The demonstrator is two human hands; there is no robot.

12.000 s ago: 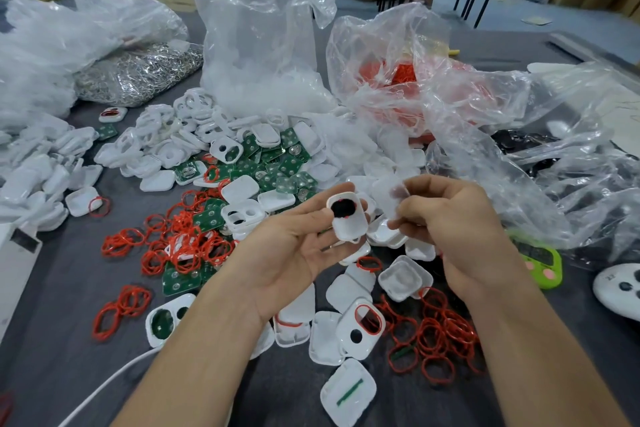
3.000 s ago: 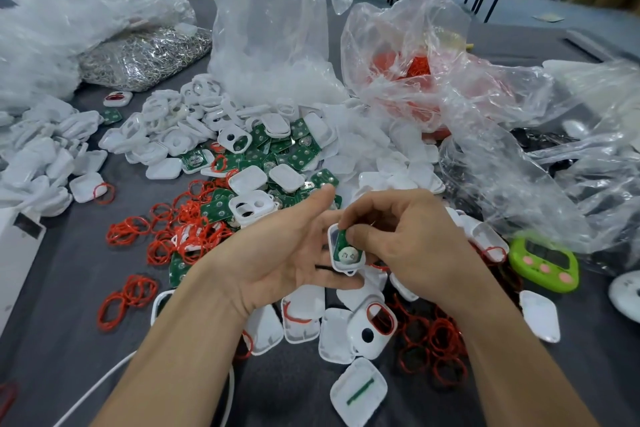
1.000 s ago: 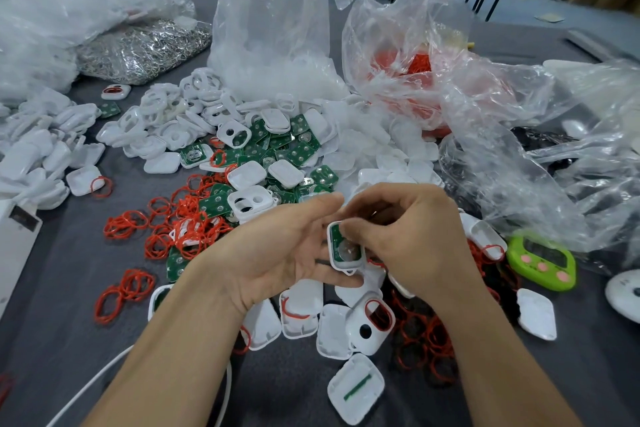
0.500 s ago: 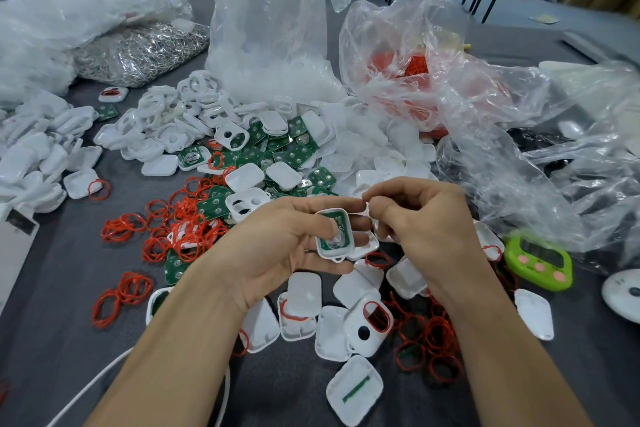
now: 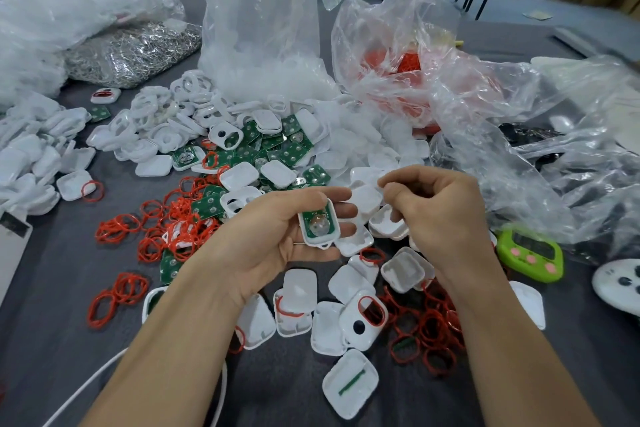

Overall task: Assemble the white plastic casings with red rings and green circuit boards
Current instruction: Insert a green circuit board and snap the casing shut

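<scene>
White casing (image 5: 319,226) in left hand (image 5: 277,236) grip, board up, long axis near-upright.

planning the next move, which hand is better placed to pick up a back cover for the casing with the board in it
The right hand. The left hand is shut on the casing with the green circuit board in it, while the right shows nothing in its grip and hovers above loose white covers, likely the shortest reach.

Probably an assembly workshop: bagged parts (image 5: 266,56) crowd the table (image 5: 45,288).
</scene>
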